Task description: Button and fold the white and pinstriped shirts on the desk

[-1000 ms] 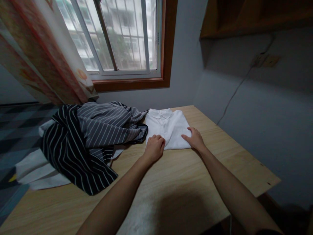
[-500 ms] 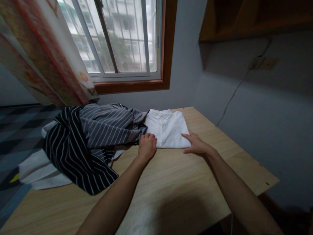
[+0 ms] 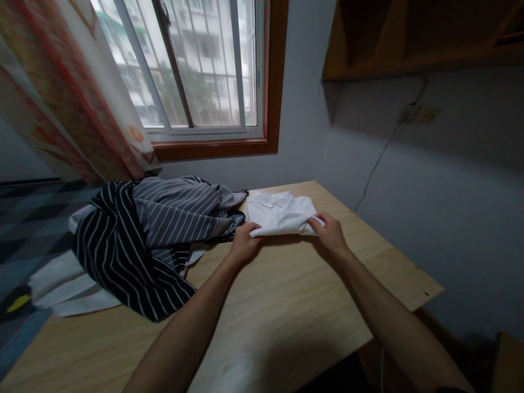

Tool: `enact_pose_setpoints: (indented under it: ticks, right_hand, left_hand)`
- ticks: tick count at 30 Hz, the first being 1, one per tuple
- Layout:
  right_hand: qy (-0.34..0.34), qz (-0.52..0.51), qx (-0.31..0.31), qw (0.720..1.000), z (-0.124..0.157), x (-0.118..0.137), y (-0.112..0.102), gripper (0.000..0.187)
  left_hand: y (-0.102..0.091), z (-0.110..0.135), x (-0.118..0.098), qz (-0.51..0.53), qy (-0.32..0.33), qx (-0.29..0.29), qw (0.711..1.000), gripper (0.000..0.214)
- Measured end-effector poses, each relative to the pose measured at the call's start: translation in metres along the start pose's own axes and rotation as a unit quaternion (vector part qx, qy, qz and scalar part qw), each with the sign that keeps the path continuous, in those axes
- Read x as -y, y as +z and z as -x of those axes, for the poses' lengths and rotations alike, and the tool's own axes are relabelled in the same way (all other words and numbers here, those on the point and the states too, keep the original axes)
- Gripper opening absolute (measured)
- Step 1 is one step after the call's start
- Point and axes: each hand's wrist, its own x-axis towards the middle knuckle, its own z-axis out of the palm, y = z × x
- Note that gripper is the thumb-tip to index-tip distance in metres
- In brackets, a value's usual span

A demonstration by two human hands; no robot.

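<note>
A folded white shirt point(image 3: 282, 214) lies at the far side of the wooden table point(image 3: 286, 305), collar away from me. My left hand point(image 3: 243, 244) grips its near left corner and my right hand point(image 3: 331, 232) grips its near right corner. Both hands are closed on the cloth, and the shirt's near edge is raised off the table. A heap of black and grey striped clothes point(image 3: 151, 234) sits just left of the shirt, touching it.
White cloth point(image 3: 61, 284) pokes out under the striped heap at the table's left. A window point(image 3: 192, 65) with a patterned curtain point(image 3: 69, 93) is behind the table. A wall with a cable and socket point(image 3: 413, 114) runs along the right, under a wooden shelf point(image 3: 409, 38).
My hands went from resting on the shirt's near edge to gripping its two near corners. The near edge has lifted off the table.
</note>
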Motion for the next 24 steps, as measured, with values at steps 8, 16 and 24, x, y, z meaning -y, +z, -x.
enact_pose_setpoints:
  ticks: [8, 16, 24]
  right_hand:
    - [-0.007, -0.219, -0.081, 0.972, -0.063, 0.057, -0.082, 0.035]
    - [0.073, 0.040, -0.012, 0.996, -0.088, 0.012, -0.014, 0.023]
    - [-0.045, 0.210, 0.115, 0.970, -0.022, -0.005, 0.058, 0.019]
  left_hand:
    - [-0.035, -0.015, -0.096, 0.401, -0.035, -0.019, 0.915, 0.054]
    - [-0.041, -0.028, -0.064, 0.100, -0.133, -0.075, 0.983, 0.037]
    - [-0.014, -0.002, -0.041, -0.294, -0.014, -0.037, 0.955, 0.027]
